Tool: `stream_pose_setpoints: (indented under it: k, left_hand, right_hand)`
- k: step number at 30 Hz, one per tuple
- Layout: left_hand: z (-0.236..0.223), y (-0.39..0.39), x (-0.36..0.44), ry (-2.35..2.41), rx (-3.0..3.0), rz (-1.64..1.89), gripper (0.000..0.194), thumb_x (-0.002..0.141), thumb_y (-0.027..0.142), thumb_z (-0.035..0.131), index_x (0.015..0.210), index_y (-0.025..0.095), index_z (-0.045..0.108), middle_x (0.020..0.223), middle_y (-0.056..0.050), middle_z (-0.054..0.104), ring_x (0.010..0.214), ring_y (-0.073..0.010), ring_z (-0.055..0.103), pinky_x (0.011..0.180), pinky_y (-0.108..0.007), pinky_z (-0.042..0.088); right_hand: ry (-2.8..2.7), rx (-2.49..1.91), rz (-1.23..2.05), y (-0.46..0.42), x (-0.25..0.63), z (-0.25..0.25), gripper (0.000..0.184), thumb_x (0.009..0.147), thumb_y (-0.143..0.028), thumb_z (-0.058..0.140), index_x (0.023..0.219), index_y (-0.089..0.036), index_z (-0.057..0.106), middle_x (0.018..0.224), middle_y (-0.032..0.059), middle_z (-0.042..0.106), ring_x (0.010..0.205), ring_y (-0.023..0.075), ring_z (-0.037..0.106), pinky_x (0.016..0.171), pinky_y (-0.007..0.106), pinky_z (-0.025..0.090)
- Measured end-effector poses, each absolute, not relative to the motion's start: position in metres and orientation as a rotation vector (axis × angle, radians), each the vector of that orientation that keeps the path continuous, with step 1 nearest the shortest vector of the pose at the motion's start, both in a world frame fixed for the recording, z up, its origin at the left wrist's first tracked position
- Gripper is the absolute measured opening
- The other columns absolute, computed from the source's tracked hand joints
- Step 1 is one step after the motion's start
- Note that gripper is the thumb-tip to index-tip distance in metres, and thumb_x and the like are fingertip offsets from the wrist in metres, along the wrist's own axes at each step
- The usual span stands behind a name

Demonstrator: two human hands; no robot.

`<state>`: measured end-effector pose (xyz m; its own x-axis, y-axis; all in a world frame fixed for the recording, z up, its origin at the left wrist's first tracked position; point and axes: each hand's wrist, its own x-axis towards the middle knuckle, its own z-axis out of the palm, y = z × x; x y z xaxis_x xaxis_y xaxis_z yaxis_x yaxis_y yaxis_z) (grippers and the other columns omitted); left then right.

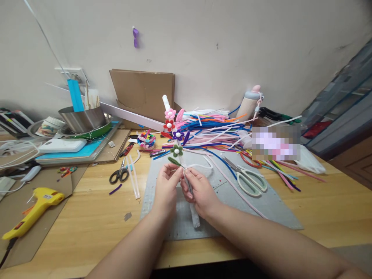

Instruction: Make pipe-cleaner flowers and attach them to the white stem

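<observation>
Both hands meet above the grey cutting mat [232,209], around a white fuzzy stick [166,102] decorated with pipe-cleaner flowers. Down the stick run a pink flower [170,114], a red flower [169,124], a purple flower [178,134] and a green flower [176,150]. My left hand [167,186] is closed in a pinch at the base of a green pipe-cleaner leaf [174,161]. My right hand [200,190] wraps the stick's lower part, whose end shows beneath it. A white pipe cleaner [207,166] curves out beside the fingers. The fingertips partly hide the joint.
White-handled scissors [251,182] lie right on the mat; black-handled scissors [119,175] lie left. Behind is a pile of coloured pipe cleaners [209,124]. A yellow glue gun [35,209] rests on cardboard at left. A metal pot [84,120] and a tumbler [250,104] stand farther back.
</observation>
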<state>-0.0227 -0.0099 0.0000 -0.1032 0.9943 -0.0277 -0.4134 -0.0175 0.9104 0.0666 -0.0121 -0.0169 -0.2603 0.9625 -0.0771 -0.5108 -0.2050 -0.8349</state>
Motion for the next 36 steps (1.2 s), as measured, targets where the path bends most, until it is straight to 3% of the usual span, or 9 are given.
stream_pose_setpoints:
  k: [3,9,19,26,36]
  left_hand:
    - [-0.0003,-0.0047,-0.0271,1.041,0.930,1.496,0.017,0.067,0.025,0.067,0.075,0.015,0.056,0.069,0.001,0.058,0.058,-0.0084,0.054,0.059,-0.021,0.044]
    - [0.0000,-0.0030,-0.0301,1.093,1.046,1.460,0.016,0.068,0.027,0.067,0.075,0.014,0.062,0.068,-0.001,0.062,0.061,-0.0117,0.056,0.064,-0.024,0.045]
    - [0.0000,-0.0059,-0.0301,1.136,1.062,1.488,0.013,0.065,0.023,0.070,0.070,0.013,0.063,0.064,0.000,0.064,0.062,-0.0111,0.058,0.066,-0.023,0.045]
    - [-0.0064,0.0004,-0.0308,1.010,0.711,1.419,0.018,0.057,0.024,0.075,0.061,0.012,0.062,0.064,0.000,0.061,0.059,-0.0107,0.056,0.062,-0.027,0.048]
    - [-0.0019,-0.0021,-0.0325,1.027,0.827,1.481,0.020,0.066,0.028,0.069,0.079,0.015,0.061,0.072,0.001,0.059,0.066,-0.0103,0.057,0.064,-0.025,0.047]
  right_hand:
    - [-0.898,-0.772,1.722,-0.0127,0.0670,-0.0196,0.024,0.081,-0.043,0.051,0.073,-0.020,0.049,0.049,-0.0078,0.045,0.031,0.0031,0.027,0.030,0.016,0.014]
    - [-0.921,-0.802,1.696,-0.0137,0.0690,-0.0212,0.025,0.081,-0.043,0.051,0.074,-0.019,0.048,0.049,-0.0076,0.045,0.032,0.0032,0.028,0.030,0.016,0.015]
    - [-0.982,-0.807,1.629,-0.0121,0.0719,-0.0257,0.027,0.085,-0.041,0.046,0.071,-0.018,0.046,0.050,-0.0074,0.044,0.032,0.0029,0.030,0.030,0.015,0.019]
    - [-1.039,-0.830,1.577,-0.0142,0.0705,-0.0246,0.026,0.086,-0.039,0.045,0.070,-0.018,0.045,0.049,-0.0071,0.044,0.033,0.0030,0.031,0.031,0.015,0.020]
    - [-0.956,-0.867,1.652,-0.0147,0.0700,-0.0230,0.022,0.084,-0.039,0.047,0.076,-0.019,0.047,0.049,-0.0076,0.045,0.032,0.0029,0.029,0.030,0.015,0.016]
